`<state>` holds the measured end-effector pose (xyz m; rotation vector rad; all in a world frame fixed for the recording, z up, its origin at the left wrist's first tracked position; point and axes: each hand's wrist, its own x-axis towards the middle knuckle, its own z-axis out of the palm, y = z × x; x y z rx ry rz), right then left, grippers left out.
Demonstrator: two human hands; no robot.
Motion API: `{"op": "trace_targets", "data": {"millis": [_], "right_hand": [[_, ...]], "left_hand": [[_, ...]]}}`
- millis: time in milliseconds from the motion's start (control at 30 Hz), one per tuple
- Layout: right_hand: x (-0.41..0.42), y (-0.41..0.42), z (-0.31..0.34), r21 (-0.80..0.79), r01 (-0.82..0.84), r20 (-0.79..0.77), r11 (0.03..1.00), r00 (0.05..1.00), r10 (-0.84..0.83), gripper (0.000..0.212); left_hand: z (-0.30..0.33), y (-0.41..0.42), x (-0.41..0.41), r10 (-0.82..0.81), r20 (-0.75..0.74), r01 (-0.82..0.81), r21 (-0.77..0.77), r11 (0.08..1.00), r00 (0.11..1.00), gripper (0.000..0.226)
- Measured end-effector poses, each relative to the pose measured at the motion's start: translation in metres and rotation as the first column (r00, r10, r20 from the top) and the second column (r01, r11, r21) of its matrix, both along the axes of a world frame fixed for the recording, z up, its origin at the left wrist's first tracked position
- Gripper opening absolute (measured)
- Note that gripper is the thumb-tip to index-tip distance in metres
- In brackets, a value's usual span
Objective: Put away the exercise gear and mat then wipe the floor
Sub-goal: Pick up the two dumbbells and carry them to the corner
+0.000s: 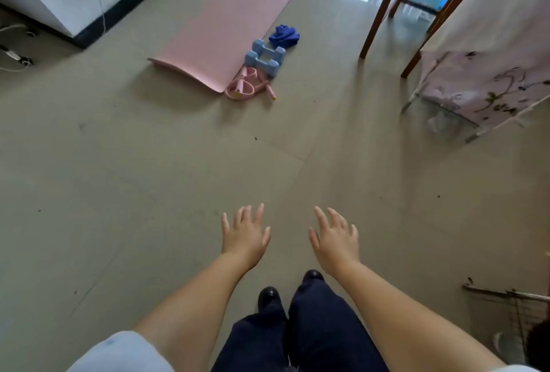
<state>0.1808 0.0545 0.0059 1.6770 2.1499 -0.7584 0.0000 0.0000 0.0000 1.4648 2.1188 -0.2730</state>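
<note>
A pink exercise mat [226, 23] lies unrolled on the grey floor [119, 178], its near edge slightly curled up. Beside its near right corner sit two light blue dumbbells [265, 57], a pink pull-rope exerciser with a skipping rope [248, 84], and a crumpled blue cloth [284, 35]. My left hand [245, 237] and my right hand [334, 240] are stretched out in front of me, palms down, fingers spread, holding nothing. Both hands are well short of the gear. My dark trousers and black shoes show below them.
A white wall corner with a black skirting and a hanging cable [101, 5] stands at the left. A wooden chair [384, 14] and a floral-covered rack [488, 53] are at the right. A wire basket [512, 312] sits at the lower right. Small specks of dirt dot the floor.
</note>
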Motion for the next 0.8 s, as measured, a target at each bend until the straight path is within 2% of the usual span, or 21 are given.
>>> {"op": "trace_targets", "data": {"millis": [267,600,800], "right_hand": [[0.014,0.125,-0.002,0.056,0.05,-0.023,0.997,0.999,-0.049,0.054],[0.05,0.379,0.033,0.123,0.001,0.022,0.992,1.0,-0.004,0.055],[0.03,0.503,0.051,0.167,-0.048,0.006,0.985,0.999,0.048,0.055]], "left_hand": [[0.006,0.132,0.008,-0.059,0.001,0.059,0.065,0.996,0.998,0.057],[0.042,0.384,0.031,-0.031,-0.045,0.038,0.16,0.986,0.999,0.057],[0.058,0.507,0.035,-0.065,-0.02,0.068,0.214,0.975,0.998,0.057]]}}
